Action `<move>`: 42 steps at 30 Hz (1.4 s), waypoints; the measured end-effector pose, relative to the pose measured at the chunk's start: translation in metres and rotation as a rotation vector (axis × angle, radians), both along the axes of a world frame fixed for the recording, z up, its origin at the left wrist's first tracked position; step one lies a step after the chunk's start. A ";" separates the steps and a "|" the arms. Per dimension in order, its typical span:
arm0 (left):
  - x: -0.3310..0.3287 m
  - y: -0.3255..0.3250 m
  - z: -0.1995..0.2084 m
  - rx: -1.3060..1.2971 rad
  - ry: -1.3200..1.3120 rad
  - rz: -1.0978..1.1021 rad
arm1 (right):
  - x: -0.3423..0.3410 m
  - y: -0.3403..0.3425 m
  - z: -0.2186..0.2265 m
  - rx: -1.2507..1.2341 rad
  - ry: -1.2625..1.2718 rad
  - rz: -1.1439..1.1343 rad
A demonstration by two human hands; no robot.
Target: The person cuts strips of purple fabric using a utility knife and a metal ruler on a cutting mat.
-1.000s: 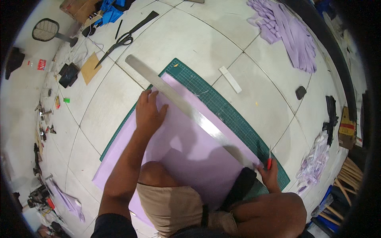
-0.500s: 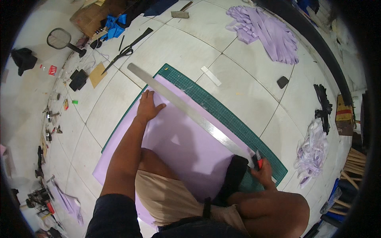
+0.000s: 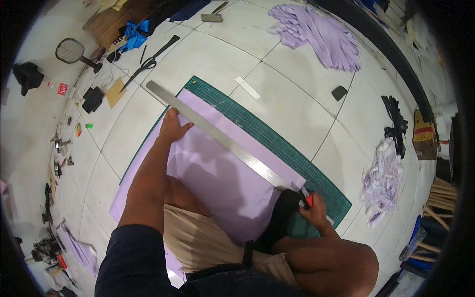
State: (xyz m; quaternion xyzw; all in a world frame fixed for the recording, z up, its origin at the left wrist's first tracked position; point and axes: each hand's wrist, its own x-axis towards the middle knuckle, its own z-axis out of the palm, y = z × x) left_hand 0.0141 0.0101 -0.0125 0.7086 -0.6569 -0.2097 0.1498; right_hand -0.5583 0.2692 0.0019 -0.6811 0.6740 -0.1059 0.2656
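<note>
A smooth lavender sheet [image 3: 213, 168] lies over the green cutting mat [image 3: 277, 143], and a long metal ruler [image 3: 217, 133] crosses it diagonally. My left hand [image 3: 174, 126] rests flat by the ruler's far end, fingertips against its edge and thumb spread. Near the mat's right corner, my right hand [image 3: 315, 214] is closed round a red utility knife [image 3: 309, 200]. The knife's tip is at the sheet's right corner, just past the ruler's near end. My black-covered foot [image 3: 279, 210] overlaps that end of the ruler.
Large black scissors [image 3: 148, 63] lie on the tiled floor beyond the mat, beside a tan card [image 3: 116, 94]. A white strip [image 3: 247, 88] and a dark rounded block [image 3: 339, 93] are farther right. Lavender strips [image 3: 321, 37] are heaped at the back; a paler tangle [image 3: 382, 183] lies at right.
The view has shifted, moving the scene leftward. My right hand has brought the knife closer to the sheet's right corner. The lavender strip beyond the ruler looks wider; my left hand stays by the ruler.
</note>
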 end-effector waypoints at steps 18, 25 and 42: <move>-0.006 -0.015 0.015 0.171 -0.388 -0.065 | 0.020 -0.008 0.020 0.157 -0.004 -0.282; -0.025 -0.013 0.020 0.266 -0.467 0.004 | 0.022 -0.009 0.021 0.103 -0.036 -0.288; -0.033 -0.009 0.008 0.107 -0.466 -0.028 | 0.014 -0.016 0.019 0.138 0.058 -0.226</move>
